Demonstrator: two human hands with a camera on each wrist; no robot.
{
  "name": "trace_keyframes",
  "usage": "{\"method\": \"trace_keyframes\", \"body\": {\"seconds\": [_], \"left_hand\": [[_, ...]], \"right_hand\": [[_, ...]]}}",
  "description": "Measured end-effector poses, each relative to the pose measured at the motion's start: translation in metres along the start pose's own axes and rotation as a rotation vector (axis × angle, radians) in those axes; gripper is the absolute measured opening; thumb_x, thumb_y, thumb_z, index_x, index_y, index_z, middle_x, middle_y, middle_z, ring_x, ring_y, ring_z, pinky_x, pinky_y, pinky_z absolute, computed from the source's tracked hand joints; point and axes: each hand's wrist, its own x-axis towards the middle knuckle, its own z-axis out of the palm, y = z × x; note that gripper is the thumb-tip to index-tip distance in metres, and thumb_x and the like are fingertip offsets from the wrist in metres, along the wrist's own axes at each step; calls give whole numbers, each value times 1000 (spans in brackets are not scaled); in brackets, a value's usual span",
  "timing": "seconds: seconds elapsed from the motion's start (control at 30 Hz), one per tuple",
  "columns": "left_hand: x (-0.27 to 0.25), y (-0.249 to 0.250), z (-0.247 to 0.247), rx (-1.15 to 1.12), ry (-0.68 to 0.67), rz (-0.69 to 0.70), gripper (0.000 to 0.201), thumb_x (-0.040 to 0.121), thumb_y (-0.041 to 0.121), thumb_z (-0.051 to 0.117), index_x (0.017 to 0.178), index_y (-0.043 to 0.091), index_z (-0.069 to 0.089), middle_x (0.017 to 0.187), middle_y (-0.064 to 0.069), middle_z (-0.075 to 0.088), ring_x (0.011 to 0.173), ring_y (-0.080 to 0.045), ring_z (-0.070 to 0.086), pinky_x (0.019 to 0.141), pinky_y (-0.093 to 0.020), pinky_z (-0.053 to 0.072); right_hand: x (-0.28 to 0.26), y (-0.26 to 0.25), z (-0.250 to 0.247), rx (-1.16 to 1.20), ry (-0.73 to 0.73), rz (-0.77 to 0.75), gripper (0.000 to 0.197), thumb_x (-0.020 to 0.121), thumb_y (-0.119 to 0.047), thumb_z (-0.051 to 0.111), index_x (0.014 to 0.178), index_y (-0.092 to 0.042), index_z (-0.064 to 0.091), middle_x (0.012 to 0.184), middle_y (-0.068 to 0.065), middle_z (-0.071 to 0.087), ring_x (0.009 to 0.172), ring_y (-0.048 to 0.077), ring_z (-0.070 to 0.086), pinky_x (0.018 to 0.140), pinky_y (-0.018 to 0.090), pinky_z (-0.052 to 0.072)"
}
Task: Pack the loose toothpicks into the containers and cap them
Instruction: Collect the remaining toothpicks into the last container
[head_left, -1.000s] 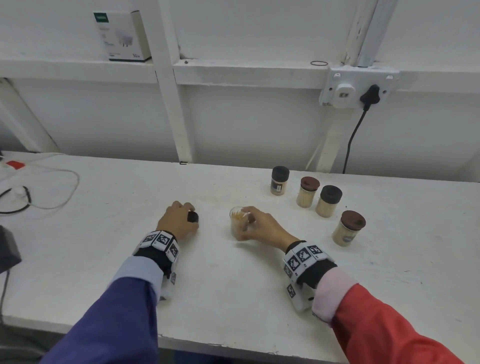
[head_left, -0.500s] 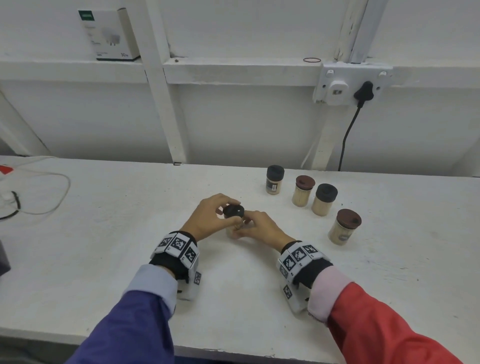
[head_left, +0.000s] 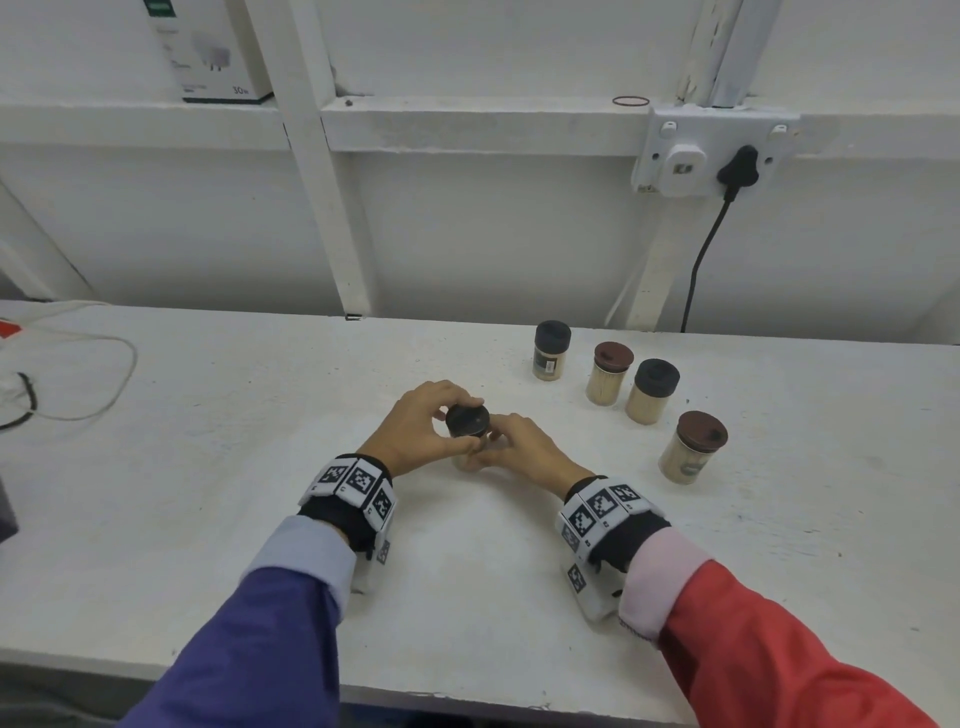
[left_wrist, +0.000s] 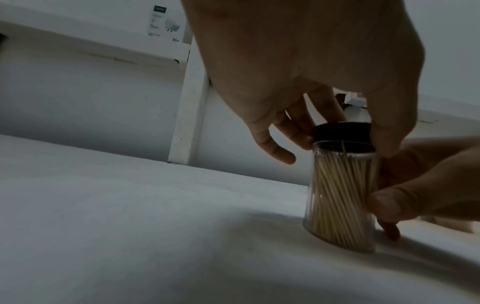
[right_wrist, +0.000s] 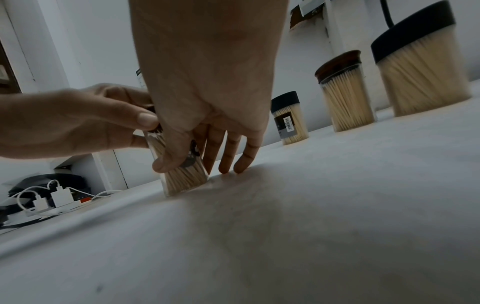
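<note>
At frame centre, on the white table (head_left: 467, 571), a clear jar (left_wrist: 340, 197) packed with toothpicks (left_wrist: 335, 185) is steadied low on its wall by the right hand (head_left: 519, 452), thumb and fingers curled about it. A black cap (head_left: 467, 420) is pinched at its rim by the left hand (head_left: 421, 431) and is held at the jar mouth, not fully seated. The jar is judged light, rigid and smooth, likely to tip; a low grip on the wall is advised. Four capped jars (head_left: 652, 389) stand further off, right of centre.
</note>
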Motion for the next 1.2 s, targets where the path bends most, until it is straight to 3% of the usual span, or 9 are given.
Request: {"method": "trace_keyframes", "body": {"seconds": [0.27,0.47,0.63,0.73,0.9,0.97,1.03,1.13,1.2], "left_hand": [[1,-3,-3,-47,-10,-58,52,59,47,75,110,34,68,100,29,63,104,-4,56,92,-32,49],[6,-3,-9,38,-94,-32,49,63,48,75,109,41,63,106,22,65,104,-5,55,91,-33,48],[6,-4,-9,124,-118,11,48,71,38,79,115,30,62,109,18,63,102,-8,53,88,-33,47],[6,-5,-10,152,-132,17,48,74,34,82,117,30,61,109,18,63,101,-9,53,88,-31,45],[10,-3,-10,147,-173,17,49,72,31,82,113,27,55,109,14,60,101,-2,55,87,-26,46],[13,-2,-10,164,-189,3,49,74,30,81,114,29,53,111,14,58,102,-2,54,87,-28,48],[14,-1,-11,164,-219,-4,49,76,29,79,117,29,53,113,14,57,102,-3,53,85,-30,50],[15,0,-13,148,-251,-7,49,77,26,79,119,26,54,116,12,57,102,-4,53,84,-29,53],[17,0,-16,145,-256,-1,47,76,25,79,117,25,56,114,11,58,99,-5,54,83,-29,53]], "right_hand": [[0,0,0,19,-13,9,24,78,-22,76,100,-18,65,89,-3,67,80,12,54,83,39,46],[-2,-3,-1,31,-18,3,22,81,-20,73,101,-19,64,92,1,68,79,12,54,83,39,45],[-5,-6,-2,45,-24,8,22,81,-19,75,99,-20,64,88,-3,68,81,13,55,84,35,44],[-7,-9,-4,43,-24,19,24,80,-20,77,100,-19,63,86,-9,65,83,12,56,82,30,43],[-7,-11,-15,-73,-46,72,45,78,-14,78,118,-13,60,105,0,62,97,15,57,85,27,45],[-5,-11,-30,-158,41,87,48,75,-10,79,119,-17,62,108,0,61,97,17,58,84,28,47],[-2,-14,-54,-256,282,55,33,78,-7,75,108,-18,67,107,-1,64,94,17,58,78,29,46],[2,-20,-98,-483,623,86,30,81,-10,69,109,-19,65,113,0,63,106,22,55,89,39,44],[4,-17,-121,-732,551,288,44,80,-20,71,121,-15,55,122,8,58,115,29,50,101,46,34]]}}
